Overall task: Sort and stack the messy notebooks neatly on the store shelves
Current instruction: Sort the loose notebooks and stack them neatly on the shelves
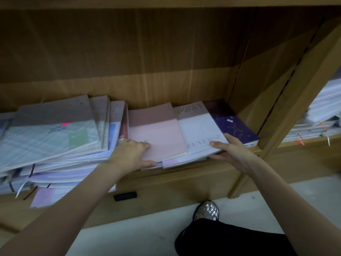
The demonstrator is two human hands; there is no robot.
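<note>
A pink notebook (158,132) lies on a low stack on the wooden shelf (184,174), beside a white notebook (199,130) printed with letters and a dark purple notebook (234,124) at the right. My left hand (131,154) grips the pink notebook's near left corner, fingers on top and thumb along the front edge. My right hand (232,150) holds the white notebook's near right corner, thumb on the cover and fingers underneath. A tall, messy pile of pale notebooks (55,137) leans at the left.
The shelf's upright side panel (287,100) stands just right of the purple notebook. Beyond it, another stack of notebooks (317,119) fills the neighbouring bay. A lilac notebook (46,196) overhangs the shelf front. My shoe (206,211) is on the pale floor below.
</note>
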